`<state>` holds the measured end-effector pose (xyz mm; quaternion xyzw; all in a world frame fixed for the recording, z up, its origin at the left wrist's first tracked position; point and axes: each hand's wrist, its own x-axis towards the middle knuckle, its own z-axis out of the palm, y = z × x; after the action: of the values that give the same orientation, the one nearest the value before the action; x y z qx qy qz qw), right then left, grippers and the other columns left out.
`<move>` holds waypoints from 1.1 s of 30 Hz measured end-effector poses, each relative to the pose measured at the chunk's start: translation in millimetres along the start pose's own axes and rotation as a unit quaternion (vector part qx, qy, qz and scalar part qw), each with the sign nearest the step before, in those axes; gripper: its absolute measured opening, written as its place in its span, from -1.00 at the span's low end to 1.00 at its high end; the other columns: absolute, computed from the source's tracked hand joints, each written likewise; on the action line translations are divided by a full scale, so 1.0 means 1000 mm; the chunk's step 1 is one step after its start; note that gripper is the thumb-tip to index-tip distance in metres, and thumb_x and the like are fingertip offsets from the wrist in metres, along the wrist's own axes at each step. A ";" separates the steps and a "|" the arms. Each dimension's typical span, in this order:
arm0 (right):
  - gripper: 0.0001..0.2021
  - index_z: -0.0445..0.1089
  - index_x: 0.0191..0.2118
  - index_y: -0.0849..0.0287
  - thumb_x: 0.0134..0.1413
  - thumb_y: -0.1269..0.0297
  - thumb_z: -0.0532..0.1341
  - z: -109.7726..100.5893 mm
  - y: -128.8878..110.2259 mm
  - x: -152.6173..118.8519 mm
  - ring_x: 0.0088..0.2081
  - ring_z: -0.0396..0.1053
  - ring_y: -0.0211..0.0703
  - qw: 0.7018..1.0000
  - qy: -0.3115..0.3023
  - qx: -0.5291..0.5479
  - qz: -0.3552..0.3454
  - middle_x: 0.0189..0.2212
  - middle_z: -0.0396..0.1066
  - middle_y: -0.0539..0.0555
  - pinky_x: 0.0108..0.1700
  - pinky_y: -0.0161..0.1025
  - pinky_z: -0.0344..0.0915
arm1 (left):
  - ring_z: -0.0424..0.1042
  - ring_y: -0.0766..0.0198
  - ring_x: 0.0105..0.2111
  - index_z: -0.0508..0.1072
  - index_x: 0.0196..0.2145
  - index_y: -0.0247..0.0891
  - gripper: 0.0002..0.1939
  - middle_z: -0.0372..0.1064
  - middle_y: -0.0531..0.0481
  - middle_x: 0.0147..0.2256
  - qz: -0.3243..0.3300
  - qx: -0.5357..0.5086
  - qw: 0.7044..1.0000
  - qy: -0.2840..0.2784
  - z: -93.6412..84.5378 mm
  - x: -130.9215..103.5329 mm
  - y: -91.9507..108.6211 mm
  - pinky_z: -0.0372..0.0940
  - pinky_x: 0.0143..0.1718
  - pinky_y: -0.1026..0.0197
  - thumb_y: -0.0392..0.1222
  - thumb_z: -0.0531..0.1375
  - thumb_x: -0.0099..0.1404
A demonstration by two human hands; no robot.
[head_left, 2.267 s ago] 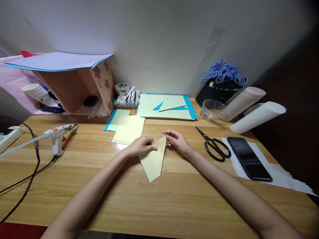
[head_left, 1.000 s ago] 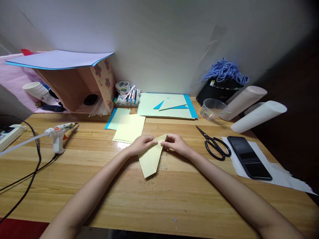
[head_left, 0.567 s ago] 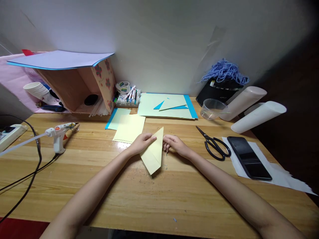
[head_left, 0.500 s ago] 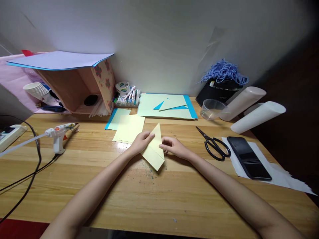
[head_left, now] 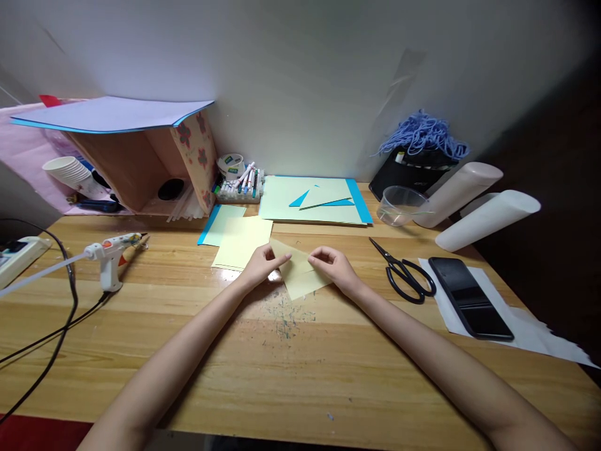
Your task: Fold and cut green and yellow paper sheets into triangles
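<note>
A folded pale yellow paper [head_left: 298, 275] is held up between both hands above the middle of the wooden table. My left hand [head_left: 263, 264] pinches its left edge, thumb on the near face. At the paper's right side, my right hand [head_left: 334, 266] grips it between thumb and fingers. Just behind and left of my left hand lies a stack of yellow sheets [head_left: 241, 241], partly over a pale sheet with a blue edge [head_left: 213, 227].
Black scissors [head_left: 404, 275] and a phone [head_left: 469, 297] on white paper lie to the right. A glue gun [head_left: 113, 257] with its cable is at the left. Large sheets [head_left: 310, 210], a marker box [head_left: 241, 188] and a clear bowl [head_left: 401, 207] stand along the back.
The folded paper has been turned, so its point no longer stands upright toward the back. My left hand has shifted slightly left and my right hand slightly right and back.
</note>
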<state>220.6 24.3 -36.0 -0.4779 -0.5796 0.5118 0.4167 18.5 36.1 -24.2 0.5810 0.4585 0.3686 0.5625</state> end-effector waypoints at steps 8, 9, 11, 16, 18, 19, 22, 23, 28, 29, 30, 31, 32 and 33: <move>-0.81 0.34 -0.46 0.20 -0.08 0.16 0.19 0.004 0.001 -0.003 -0.42 0.28 -0.21 0.998 0.013 -0.051 -0.021 -0.49 0.34 0.03 -0.37 -0.29 0.20 | 0.33 0.30 -0.54 0.43 -0.46 -0.37 -0.64 0.37 -0.03 -0.52 0.003 0.043 0.997 0.070 0.004 0.000 -0.003 0.16 -0.62 0.35 0.05 0.24 0.01; -0.82 0.34 -0.47 0.20 -0.08 0.18 0.19 0.004 0.001 -0.003 -0.43 0.28 -0.21 0.998 0.021 -0.055 -0.027 -0.50 0.34 0.03 -0.37 -0.29 0.20 | 0.33 0.30 -0.54 0.43 -0.46 -0.36 -0.64 0.37 -0.03 -0.51 0.007 0.042 0.996 0.073 0.005 0.000 -0.003 0.16 -0.62 0.35 0.05 0.24 0.01; -0.84 0.33 -0.50 0.21 -0.10 0.21 0.19 0.003 0.002 -0.002 -0.44 0.27 -0.22 0.997 0.030 -0.065 -0.035 -0.52 0.33 0.02 -0.38 -0.29 0.19 | 0.33 0.30 -0.53 0.43 -0.47 -0.37 -0.66 0.37 -0.03 -0.51 0.017 0.040 0.996 0.081 0.005 -0.001 -0.004 0.17 -0.60 0.35 0.03 0.25 0.01; -0.87 0.29 -0.55 0.20 -0.13 0.27 0.19 -0.001 0.004 0.001 -0.49 0.23 -0.25 0.994 0.064 -0.075 -0.041 -0.57 0.29 0.00 -0.43 -0.30 0.17 | 0.31 0.34 -0.54 0.43 -0.47 -0.37 -0.67 0.35 0.00 -0.52 0.028 0.011 0.993 0.115 0.003 0.001 -0.009 0.16 -0.60 0.37 0.01 0.26 0.02; -0.87 0.28 -0.55 0.20 -0.14 0.27 0.19 -0.004 0.006 0.004 -0.51 0.22 -0.26 0.993 0.079 -0.076 -0.041 -0.58 0.28 -0.01 -0.44 -0.31 0.16 | 0.29 0.35 -0.56 0.43 -0.46 -0.37 -0.67 0.33 0.02 -0.55 0.029 0.003 0.991 0.131 0.002 0.002 -0.010 0.13 -0.62 0.37 0.02 0.26 0.02; -0.87 0.28 -0.56 0.20 -0.15 0.27 0.19 -0.005 0.007 0.005 -0.51 0.22 -0.26 0.992 0.088 -0.076 -0.040 -0.58 0.28 -0.01 -0.45 -0.31 0.16 | 0.29 0.35 -0.57 0.43 -0.46 -0.36 -0.66 0.33 0.02 -0.56 0.030 0.003 0.990 0.139 0.002 0.002 -0.009 0.13 -0.62 0.38 0.03 0.26 0.02; -0.88 0.29 -0.55 0.20 -0.16 0.27 0.19 -0.008 0.011 0.008 -0.52 0.22 -0.27 0.991 0.106 -0.074 -0.038 -0.58 0.29 0.00 -0.46 -0.31 0.17 | 0.29 0.35 -0.58 0.44 -0.46 -0.35 -0.66 0.33 0.03 -0.56 0.030 0.006 0.987 0.158 0.003 0.002 -0.008 0.13 -0.63 0.37 0.04 0.26 0.01; -0.87 0.29 -0.55 0.21 -0.16 0.27 0.19 -0.009 0.012 0.008 -0.52 0.22 -0.27 0.990 0.110 -0.074 -0.037 -0.58 0.30 0.00 -0.46 -0.31 0.18 | 0.29 0.35 -0.58 0.45 -0.46 -0.35 -0.66 0.33 0.03 -0.56 0.029 0.007 0.987 0.160 0.003 0.001 -0.008 0.13 -0.63 0.37 0.04 0.26 0.01; -0.84 0.28 -0.54 0.19 -0.15 0.21 0.20 -0.011 0.015 0.010 -0.57 0.23 -0.29 0.992 0.123 -0.027 -0.010 -0.58 0.29 -0.01 -0.55 -0.32 0.23 | 0.29 0.35 -0.58 0.44 -0.45 -0.35 -0.66 0.33 0.03 -0.56 0.024 -0.008 0.984 0.177 0.000 0.001 -0.008 0.13 -0.66 0.38 0.04 0.26 0.01; -0.82 0.27 -0.52 0.19 -0.14 0.18 0.20 -0.012 0.014 0.011 -0.61 0.21 -0.31 0.993 0.119 -0.011 0.003 -0.59 0.28 -0.02 -0.59 -0.33 0.22 | 0.29 0.35 -0.58 0.44 -0.45 -0.35 -0.65 0.33 0.03 -0.56 0.020 -0.015 0.983 0.182 -0.001 0.002 -0.009 0.13 -0.66 0.38 0.04 0.27 0.00; -0.79 0.28 -0.49 0.19 -0.13 0.14 0.20 -0.012 0.014 0.011 -0.64 0.20 -0.33 0.994 0.113 0.003 0.015 -0.58 0.27 -0.03 -0.63 -0.34 0.20 | 0.29 0.35 -0.58 0.44 -0.44 -0.36 -0.65 0.33 0.03 -0.56 0.016 -0.022 0.982 0.186 -0.002 0.002 -0.009 0.13 -0.67 0.38 0.04 0.27 0.00; -0.77 0.29 -0.45 0.19 -0.12 0.11 0.20 -0.013 0.013 0.011 -0.66 0.19 -0.34 0.994 0.102 0.014 0.024 -0.57 0.27 -0.03 -0.66 -0.35 0.19 | 0.30 0.35 -0.58 0.43 -0.44 -0.36 -0.64 0.34 0.02 -0.55 0.012 -0.028 0.982 0.188 -0.002 0.003 -0.009 0.13 -0.67 0.38 0.05 0.27 -0.01; -0.74 0.30 -0.40 0.18 -0.11 0.08 0.20 -0.013 0.011 0.011 -0.65 0.20 -0.34 0.996 0.087 0.020 0.028 -0.54 0.29 -0.03 -0.66 -0.35 0.20 | 0.30 0.35 -0.59 0.43 -0.44 -0.36 -0.63 0.34 0.02 -0.55 0.009 -0.032 0.982 0.188 -0.003 0.003 -0.009 0.13 -0.68 0.38 0.05 0.27 -0.01; -0.72 0.32 -0.35 0.18 -0.11 0.06 0.20 -0.013 0.010 0.010 -0.61 0.23 -0.32 0.997 0.069 0.023 0.030 -0.51 0.32 -0.01 -0.64 -0.36 0.21 | 0.30 0.34 -0.59 0.43 -0.43 -0.36 -0.63 0.34 0.02 -0.55 0.006 -0.033 0.982 0.184 -0.003 0.003 -0.009 0.13 -0.68 0.37 0.05 0.27 -0.02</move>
<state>232.3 37.2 -44.8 -0.5196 -0.5232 0.5025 0.4514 15.6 39.3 -32.7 0.4867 0.5384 0.4877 0.4853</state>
